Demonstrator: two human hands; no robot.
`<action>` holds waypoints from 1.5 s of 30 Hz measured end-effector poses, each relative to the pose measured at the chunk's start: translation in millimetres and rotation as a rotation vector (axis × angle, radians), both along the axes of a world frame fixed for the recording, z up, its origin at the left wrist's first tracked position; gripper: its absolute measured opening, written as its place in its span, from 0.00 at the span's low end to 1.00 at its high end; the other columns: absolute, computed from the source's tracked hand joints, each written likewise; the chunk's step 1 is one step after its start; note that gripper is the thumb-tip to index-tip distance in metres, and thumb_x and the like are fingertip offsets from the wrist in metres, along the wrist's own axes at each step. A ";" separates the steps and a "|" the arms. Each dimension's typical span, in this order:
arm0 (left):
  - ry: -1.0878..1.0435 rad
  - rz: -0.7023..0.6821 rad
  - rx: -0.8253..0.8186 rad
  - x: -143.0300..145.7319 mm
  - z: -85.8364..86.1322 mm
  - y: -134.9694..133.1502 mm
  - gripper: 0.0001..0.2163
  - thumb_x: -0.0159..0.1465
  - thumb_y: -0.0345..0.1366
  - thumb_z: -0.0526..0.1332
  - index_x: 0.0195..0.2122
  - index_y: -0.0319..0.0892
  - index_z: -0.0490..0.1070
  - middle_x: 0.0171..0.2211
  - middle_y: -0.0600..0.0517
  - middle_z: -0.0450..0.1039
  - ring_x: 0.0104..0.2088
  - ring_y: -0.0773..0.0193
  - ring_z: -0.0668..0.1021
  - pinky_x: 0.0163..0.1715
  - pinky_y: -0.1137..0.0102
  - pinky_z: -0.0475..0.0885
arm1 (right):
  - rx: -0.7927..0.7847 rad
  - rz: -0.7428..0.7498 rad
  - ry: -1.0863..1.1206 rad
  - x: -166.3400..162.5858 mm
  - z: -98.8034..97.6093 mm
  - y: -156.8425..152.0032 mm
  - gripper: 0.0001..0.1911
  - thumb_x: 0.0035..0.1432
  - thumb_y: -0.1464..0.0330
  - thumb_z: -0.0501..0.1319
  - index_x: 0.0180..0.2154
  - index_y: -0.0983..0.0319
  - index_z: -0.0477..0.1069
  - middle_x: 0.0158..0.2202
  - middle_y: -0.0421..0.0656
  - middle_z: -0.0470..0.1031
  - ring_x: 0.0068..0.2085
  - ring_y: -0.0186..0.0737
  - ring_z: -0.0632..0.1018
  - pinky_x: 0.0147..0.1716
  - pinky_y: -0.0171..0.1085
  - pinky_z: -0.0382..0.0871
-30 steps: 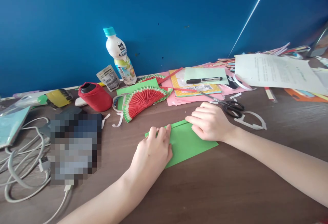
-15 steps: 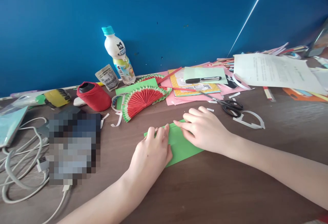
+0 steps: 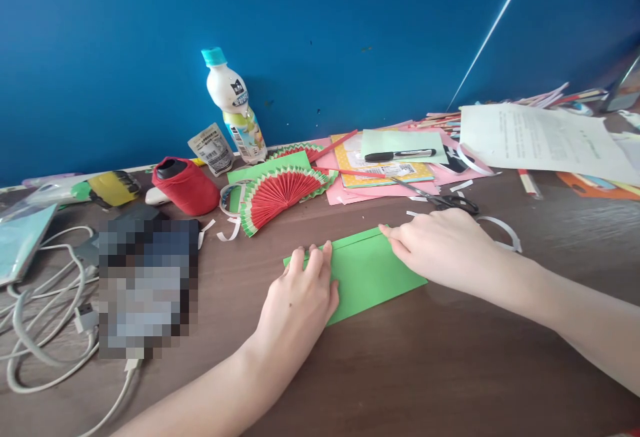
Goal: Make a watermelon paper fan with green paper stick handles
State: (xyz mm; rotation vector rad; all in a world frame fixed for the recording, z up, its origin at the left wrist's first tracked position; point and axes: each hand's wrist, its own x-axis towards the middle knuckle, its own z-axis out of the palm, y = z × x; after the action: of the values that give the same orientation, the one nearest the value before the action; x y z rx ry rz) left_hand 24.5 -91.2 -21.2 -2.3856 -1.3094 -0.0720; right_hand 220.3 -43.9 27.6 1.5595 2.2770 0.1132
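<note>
A green sheet of paper (image 3: 373, 273) lies on the brown table, with a narrow folded strip along its far edge. My left hand (image 3: 300, 293) rests on the sheet's left end, fingers laid over the fold and pressing down. At the far right end of the strip, my right hand (image 3: 443, 243) touches the crease with its outstretched index finger, the thumb lower on the paper. Its other fingers are partly hidden. Just beyond the right hand are black-handled scissors (image 3: 453, 202), partly covered by it.
Behind the sheet sit a red-and-green pleated paper fan (image 3: 283, 197), a bottle (image 3: 235, 113) and a black marker (image 3: 400, 155) on papers. To the left are a red-wrapped roll (image 3: 187, 187), a blurred-out object (image 3: 150, 283) and white cables (image 3: 45, 357). White paper scraps (image 3: 230, 229) lie about.
My right hand has slid rightward along the folded strip to its far end, uncovering more of the green paper. My left hand stays pressed on the left end.
</note>
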 end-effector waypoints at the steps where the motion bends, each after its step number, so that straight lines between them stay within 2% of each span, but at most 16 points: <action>1: -0.009 0.010 0.000 -0.8 -0.6 0.5 0.19 0.62 0.34 0.51 0.52 0.29 0.66 0.40 0.41 0.72 0.38 0.56 0.72 0.25 0.68 0.74 | -0.012 -0.019 -0.007 2.9 0.7 1.1 0.20 0.59 0.72 0.46 0.32 0.64 0.76 0.25 0.51 0.77 0.29 0.49 0.78 0.20 0.36 0.51; 6: -0.070 0.053 -0.003 -5.4 -0.8 4.4 0.15 0.62 0.33 0.52 0.45 0.31 0.72 0.38 0.43 0.75 0.36 0.59 0.74 0.16 0.72 0.68 | -0.018 -0.093 -0.029 15.3 3.8 6.8 0.15 0.55 0.74 0.49 0.23 0.64 0.71 0.24 0.49 0.76 0.26 0.48 0.76 0.21 0.37 0.52; 9: -0.092 0.034 0.029 -7.8 0.6 8.0 0.11 0.61 0.31 0.53 0.40 0.35 0.74 0.33 0.47 0.75 0.33 0.61 0.74 0.12 0.72 0.62 | 0.136 -0.098 0.131 11.4 -4.3 12.8 0.18 0.59 0.71 0.48 0.23 0.63 0.70 0.24 0.47 0.75 0.29 0.48 0.76 0.22 0.38 0.54; 11: -0.130 0.019 0.063 -9.2 1.1 11.2 0.10 0.62 0.30 0.53 0.34 0.38 0.74 0.29 0.51 0.74 0.30 0.63 0.74 0.12 0.72 0.59 | 0.302 0.015 0.390 5.8 -15.6 17.9 0.17 0.62 0.66 0.47 0.29 0.62 0.72 0.30 0.46 0.75 0.35 0.45 0.75 0.26 0.38 0.58; 12: -0.156 0.014 0.079 -9.8 1.2 13.0 0.09 0.62 0.30 0.53 0.31 0.39 0.74 0.28 0.52 0.74 0.29 0.64 0.74 0.13 0.72 0.58 | 0.308 0.152 0.513 3.2 -22.2 20.2 0.15 0.62 0.66 0.49 0.31 0.62 0.71 0.33 0.45 0.75 0.38 0.43 0.74 0.31 0.38 0.61; 13: -0.180 0.012 0.093 -10.4 1.1 14.7 0.10 0.62 0.30 0.53 0.29 0.40 0.73 0.26 0.53 0.73 0.28 0.65 0.73 0.14 0.71 0.58 | 0.253 0.285 0.596 0.9 -28.9 22.1 0.13 0.62 0.65 0.50 0.31 0.62 0.71 0.34 0.45 0.74 0.40 0.42 0.72 0.35 0.38 0.61; 14: -0.198 0.009 0.103 -10.9 0.9 16.5 0.10 0.62 0.31 0.53 0.27 0.41 0.72 0.25 0.54 0.72 0.27 0.65 0.73 0.15 0.71 0.59 | 0.206 0.357 0.663 -0.8 -35.0 23.6 0.12 0.61 0.65 0.52 0.31 0.63 0.70 0.34 0.44 0.73 0.39 0.41 0.71 0.38 0.38 0.61; 16: -0.214 0.005 0.106 -12.1 0.4 20.0 0.11 0.62 0.31 0.53 0.24 0.41 0.70 0.23 0.54 0.70 0.26 0.66 0.72 0.17 0.71 0.59 | 0.116 0.401 0.752 -2.5 -44.6 25.3 0.10 0.60 0.65 0.54 0.32 0.63 0.69 0.33 0.44 0.72 0.37 0.39 0.69 0.38 0.38 0.61; 19: -0.233 0.020 0.032 -14.2 0.0 25.6 0.10 0.61 0.31 0.54 0.23 0.41 0.68 0.24 0.53 0.69 0.28 0.64 0.70 0.23 0.70 0.62 | 0.007 0.355 0.856 -2.3 -50.1 26.6 0.06 0.59 0.67 0.55 0.31 0.62 0.66 0.32 0.43 0.70 0.36 0.38 0.68 0.36 0.37 0.61; 23: -0.394 0.037 -0.222 -17.6 2.0 34.2 0.03 0.61 0.30 0.55 0.33 0.41 0.67 0.32 0.51 0.70 0.34 0.63 0.70 0.34 0.68 0.67 | -0.128 0.290 0.944 -0.1 -46.2 28.4 0.05 0.58 0.68 0.56 0.30 0.61 0.65 0.32 0.42 0.68 0.37 0.38 0.67 0.35 0.36 0.60; 27: -0.574 0.092 -0.463 -19.5 7.5 40.7 0.03 0.59 0.28 0.55 0.33 0.40 0.66 0.33 0.52 0.68 0.36 0.63 0.70 0.37 0.68 0.67 | -0.232 0.250 0.955 2.2 -41.6 28.8 0.02 0.56 0.69 0.56 0.32 0.61 0.65 0.34 0.41 0.67 0.38 0.37 0.67 0.35 0.36 0.60; 34: -0.679 0.048 -0.621 -22.6 17.0 45.2 0.05 0.57 0.25 0.54 0.28 0.41 0.65 0.30 0.54 0.67 0.34 0.66 0.69 0.35 0.71 0.65 | -0.247 0.192 1.045 1.6 -42.4 24.7 0.02 0.54 0.72 0.57 0.29 0.62 0.66 0.31 0.40 0.67 0.32 0.34 0.67 0.31 0.34 0.60; 40: -0.691 -0.020 -0.645 -25.9 18.9 46.9 0.07 0.57 0.23 0.52 0.28 0.41 0.65 0.31 0.54 0.67 0.36 0.66 0.70 0.37 0.71 0.65 | -0.206 0.234 1.045 1.3 -41.8 21.9 0.05 0.55 0.75 0.55 0.27 0.62 0.66 0.31 0.40 0.68 0.34 0.34 0.68 0.34 0.35 0.60; 45: -0.663 -0.040 -0.645 -28.7 18.6 47.8 0.07 0.57 0.23 0.52 0.27 0.41 0.65 0.31 0.54 0.67 0.36 0.66 0.70 0.36 0.72 0.65 | -0.187 0.243 1.038 1.8 -42.3 21.2 0.06 0.54 0.76 0.55 0.26 0.63 0.66 0.31 0.40 0.66 0.32 0.33 0.67 0.32 0.34 0.59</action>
State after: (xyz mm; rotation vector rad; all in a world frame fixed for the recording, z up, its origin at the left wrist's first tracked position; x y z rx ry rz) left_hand -4.2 -43.4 -2.6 -3.0879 -1.7765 -0.5751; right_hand 222.1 -22.7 -14.7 1.3849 3.0770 -1.0430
